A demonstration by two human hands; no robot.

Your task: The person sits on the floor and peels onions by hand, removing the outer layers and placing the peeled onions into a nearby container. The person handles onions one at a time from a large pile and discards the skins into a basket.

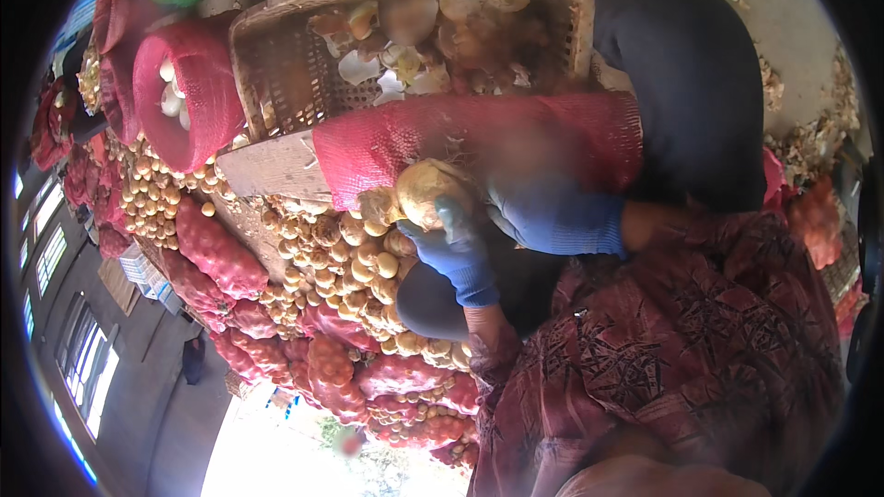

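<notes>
My left hand, in a blue knitted glove with a grey-green coated thumb, grips a large yellow-skinned onion. The thumb lies across the onion's near side. Just right of it is my right hand, gloved the same way. A blurred patch covers its fingertips, so whether it holds anything is hidden. Beneath the hands, a red mesh cloth or bag is spread over a wooden board. Beyond that stands a brown perforated plastic basket with loose onion skins inside.
Loose onions cover the floor on the left, beside filled red mesh sacks. A red mesh sack with its top rolled down contains peeled white onions. My dark-trousered leg is right of the basket. Scattered skins lie farther right.
</notes>
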